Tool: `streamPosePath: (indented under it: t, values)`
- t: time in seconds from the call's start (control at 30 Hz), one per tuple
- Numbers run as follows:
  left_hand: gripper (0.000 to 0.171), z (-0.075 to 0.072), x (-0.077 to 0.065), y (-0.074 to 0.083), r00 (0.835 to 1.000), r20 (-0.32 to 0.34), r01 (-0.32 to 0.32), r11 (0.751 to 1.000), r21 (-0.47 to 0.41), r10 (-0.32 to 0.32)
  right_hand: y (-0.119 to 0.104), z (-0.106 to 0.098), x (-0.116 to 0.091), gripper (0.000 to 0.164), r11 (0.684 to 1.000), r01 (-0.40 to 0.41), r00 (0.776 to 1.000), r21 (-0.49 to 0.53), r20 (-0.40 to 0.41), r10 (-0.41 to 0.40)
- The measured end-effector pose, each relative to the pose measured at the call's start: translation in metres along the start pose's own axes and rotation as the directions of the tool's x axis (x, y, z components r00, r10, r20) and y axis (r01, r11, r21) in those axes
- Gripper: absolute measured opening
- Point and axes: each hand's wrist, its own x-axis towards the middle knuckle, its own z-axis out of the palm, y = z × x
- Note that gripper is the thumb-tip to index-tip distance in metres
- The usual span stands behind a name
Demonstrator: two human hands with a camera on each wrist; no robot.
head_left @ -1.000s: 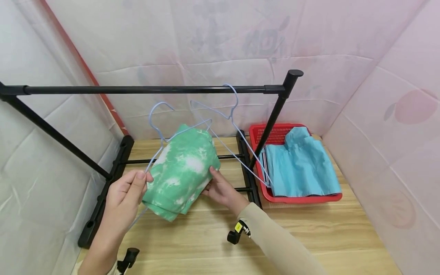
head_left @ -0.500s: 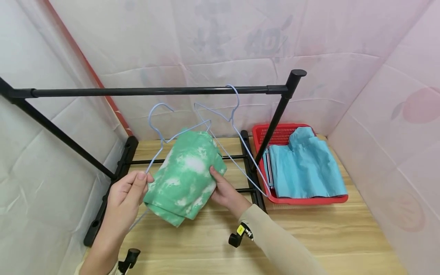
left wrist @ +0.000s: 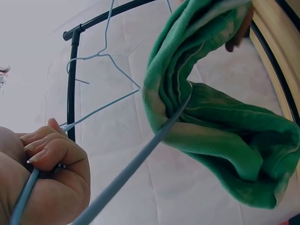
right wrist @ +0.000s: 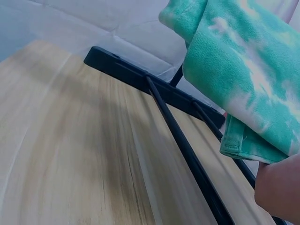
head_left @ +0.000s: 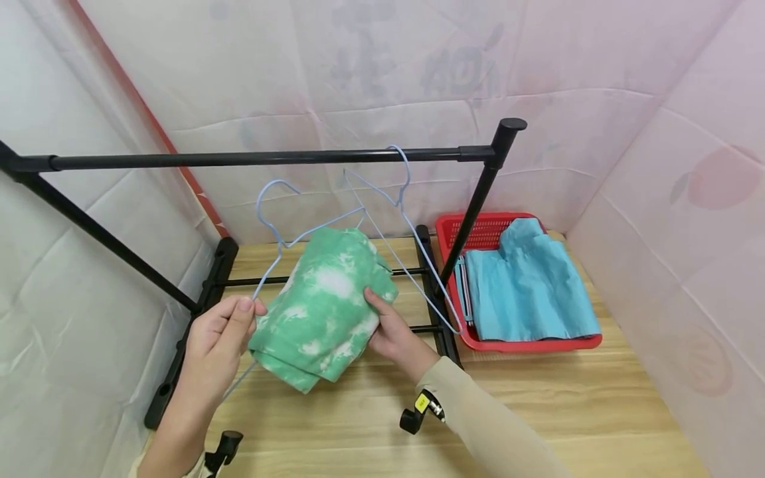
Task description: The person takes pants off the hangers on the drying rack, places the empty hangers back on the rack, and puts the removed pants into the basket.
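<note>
In the head view my left hand (head_left: pixel 218 342) pinches one side of a light-blue wire hanger (head_left: pixel 259 209), its hook pointing up and off the rail. A folded green-and-white tie-dyed cloth (head_left: pixel 325 302) overlaps the hanger's lower part. My right hand (head_left: pixel 394 335) grips the cloth's right edge, thumb on the front and the other fingers mostly hidden behind. From the left wrist, the hanger's bar (left wrist: pixel 136 168) runs into the layers of the cloth (left wrist: pixel 215 145), which curve over it. The right wrist view shows the cloth (right wrist: pixel 248 84) folded, with a hemmed corner hanging down.
A black clothes rack (head_left: pixel 239 159) spans the workspace, its feet on the wooden table (head_left: pixel 508 411). A second light-blue hanger (head_left: pixel 409 174) hangs near the rail's right end. Behind the right post stands a red basket (head_left: pixel 445 232) holding folded blue cloth (head_left: pixel 526 292).
My right hand and the cloth's right side have shifted slightly right and down. The left hand keeps its pinch on the hanger. The hanging hanger has swung slightly.
</note>
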Motion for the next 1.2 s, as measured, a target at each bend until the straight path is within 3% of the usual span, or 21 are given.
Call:
streamPosePath:
  t: [0.2, 0.67, 1.2]
  values:
    - [0.026, 0.0, 0.001, -0.001, 1.0, 0.006, 0.001, 1.0, 0.002, -0.001, -0.002, 0.001, -0.004, 0.045, 1.0, 0.026, 1.0, 0.01, -0.009, -0.026]
    - [0.026, -0.004, -0.001, -0.003, 0.998, -0.028, 0.06, 0.998, -0.009, -0.061, -0.005, 0.009, -0.012, 0.053, 0.997, 0.07, 0.998, 0.021, -0.011, -0.069]
    - [0.028, -0.005, -0.004, -0.005, 0.997, -0.043, 0.072, 0.997, 0.02, -0.071, -0.009, 0.016, -0.022, 0.037, 0.989, 0.141, 0.983, -0.051, 0.124, -0.134]
